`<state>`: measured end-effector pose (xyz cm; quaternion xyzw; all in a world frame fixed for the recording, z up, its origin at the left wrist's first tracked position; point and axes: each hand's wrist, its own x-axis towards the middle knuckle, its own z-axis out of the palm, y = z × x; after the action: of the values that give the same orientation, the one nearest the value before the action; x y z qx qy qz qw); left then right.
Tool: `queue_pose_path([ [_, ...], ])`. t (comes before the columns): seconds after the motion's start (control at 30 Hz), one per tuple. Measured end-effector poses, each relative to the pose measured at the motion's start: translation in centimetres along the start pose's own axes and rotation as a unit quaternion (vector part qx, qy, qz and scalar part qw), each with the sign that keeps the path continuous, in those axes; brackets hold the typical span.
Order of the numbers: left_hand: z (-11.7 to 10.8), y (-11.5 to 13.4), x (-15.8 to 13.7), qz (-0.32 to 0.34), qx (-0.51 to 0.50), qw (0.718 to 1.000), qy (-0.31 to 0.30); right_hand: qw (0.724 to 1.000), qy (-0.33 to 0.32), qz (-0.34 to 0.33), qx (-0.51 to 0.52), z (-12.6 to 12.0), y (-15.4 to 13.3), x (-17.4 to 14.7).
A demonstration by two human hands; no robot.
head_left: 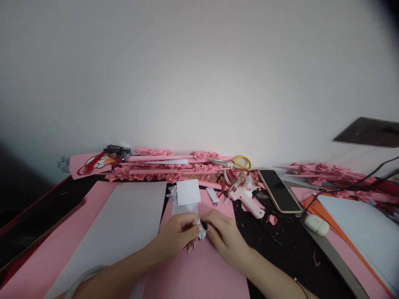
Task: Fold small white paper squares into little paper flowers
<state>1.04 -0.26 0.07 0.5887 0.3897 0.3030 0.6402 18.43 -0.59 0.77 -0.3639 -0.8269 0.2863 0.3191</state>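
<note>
My left hand [182, 232] and my right hand [222, 234] meet over a pink sheet of paper [202, 274]. Between their pinched fingertips is a small folded piece of white paper [202, 235], mostly covered by the fingers. Just beyond the hands lies a square of white paper [188, 192]. Beside that square, on its left, rests a small white paper flower [172, 193]. A narrow white paper strip [213, 195] lies to the square's right.
A pink glue gun [246, 199], yellow-handled scissors [241, 162] and a phone [279, 191] lie at the back right. Pink paper flower stems [174, 170] line the wall, with red-handled scissors [91, 163] at left. A white earbud case [316, 224] sits near stacked paper [364, 224] and dark cables [352, 187].
</note>
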Motion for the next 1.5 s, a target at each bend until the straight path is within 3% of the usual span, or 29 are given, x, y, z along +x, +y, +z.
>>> queue_pose_path([
  [0.4, -0.3, -0.6, 0.1, -0.007, -0.032, 0.999, -0.034, 0.997, -0.071, -0.011, -0.019, -0.4, 0.3, 0.2],
  [1.13, -0.2, -0.4, 0.0, -0.002, -0.02, 0.999, -0.038, 0.997, -0.071, 0.016, 0.029, 0.0, 0.4, 0.0],
  [1.5, -0.1, 0.1, 0.0, -0.034, -0.081, 0.996, -0.031, 0.996, -0.056, 0.008, 0.07, -0.3, 0.5, 0.2],
])
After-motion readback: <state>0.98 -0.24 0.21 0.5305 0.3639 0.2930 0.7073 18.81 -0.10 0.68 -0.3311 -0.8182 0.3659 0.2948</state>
